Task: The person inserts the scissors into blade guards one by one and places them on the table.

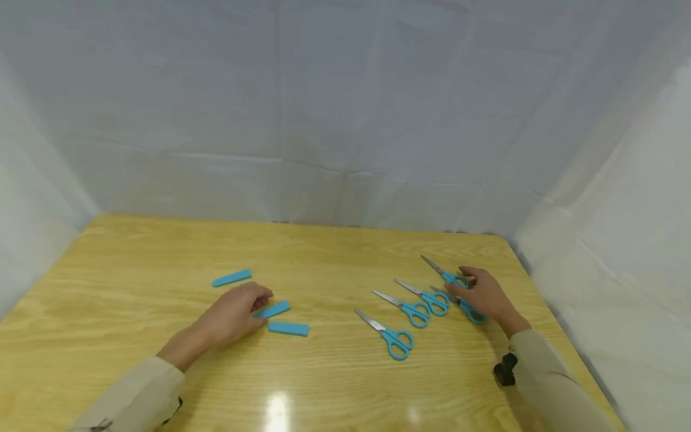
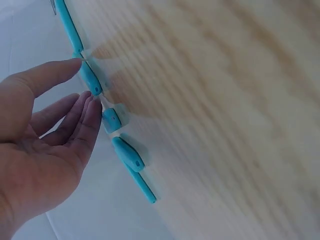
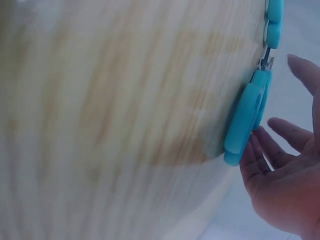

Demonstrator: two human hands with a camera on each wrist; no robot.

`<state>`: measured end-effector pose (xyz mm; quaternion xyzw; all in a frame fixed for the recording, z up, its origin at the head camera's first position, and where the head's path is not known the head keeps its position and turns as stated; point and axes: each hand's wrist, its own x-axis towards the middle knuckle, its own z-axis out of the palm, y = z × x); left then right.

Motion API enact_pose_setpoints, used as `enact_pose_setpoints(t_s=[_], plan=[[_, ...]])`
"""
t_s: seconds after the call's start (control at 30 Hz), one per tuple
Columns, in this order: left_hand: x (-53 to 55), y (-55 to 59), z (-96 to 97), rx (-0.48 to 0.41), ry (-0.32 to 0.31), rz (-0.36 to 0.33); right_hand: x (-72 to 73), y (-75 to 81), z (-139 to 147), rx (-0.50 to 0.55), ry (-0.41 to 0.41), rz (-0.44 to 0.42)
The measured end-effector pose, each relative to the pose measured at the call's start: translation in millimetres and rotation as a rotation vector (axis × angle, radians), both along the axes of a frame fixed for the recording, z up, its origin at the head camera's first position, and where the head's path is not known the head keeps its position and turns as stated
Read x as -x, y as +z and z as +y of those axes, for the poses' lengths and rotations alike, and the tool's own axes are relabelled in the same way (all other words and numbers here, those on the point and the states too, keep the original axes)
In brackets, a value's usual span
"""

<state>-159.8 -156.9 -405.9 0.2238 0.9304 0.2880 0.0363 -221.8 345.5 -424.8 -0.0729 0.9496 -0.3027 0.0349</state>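
Note:
Three flat blue blade covers lie on the wooden table at the left in the head view: a far cover (image 1: 232, 278), a middle cover (image 1: 273, 309) and a near cover (image 1: 288, 329). My left hand (image 1: 236, 315) is at the middle cover, whose left end sits between thumb and fingers; the left wrist view shows them spread apart. Several blue-handled scissors lie to the right, among them the nearest pair (image 1: 397, 344). Over the rightmost scissors (image 1: 472, 313) hovers my right hand (image 1: 484, 295), thumb and fingers apart around the handles (image 3: 245, 117). Contact there is unclear.
The wooden tabletop (image 1: 324, 384) ends at a back edge against a pale hanging sheet (image 1: 345, 120). More sheeting hangs at both sides. Another pair of scissors (image 1: 432, 264) points away near the right hand. A black device (image 1: 505, 369) is on the right sleeve.

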Motion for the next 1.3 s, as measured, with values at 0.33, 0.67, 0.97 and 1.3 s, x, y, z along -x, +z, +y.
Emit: enact_pose_setpoints(t_s=[0.33, 0.67, 0.97, 1.3], plan=[[1.9, -2.0, 2.5, -0.005, -0.007, 0.011, -0.9, 3.0, -5.3, -0.077, -0.024, 0.005], [5.8, 1.8, 3.3, 0.058, -0.064, 0.034, 2.9, 1.6, -6.3, -0.087, -0.005, 0.019], [6.3, -0.5, 3.7, 0.091, -0.044, 0.030, 7.0, 2.7, -14.8, -0.149, -0.050, 0.006], [8.5, -0.8, 4.0, 0.092, -0.041, 0.055, 8.4, 7.7, -21.0, -0.173, -0.139, 0.003]])
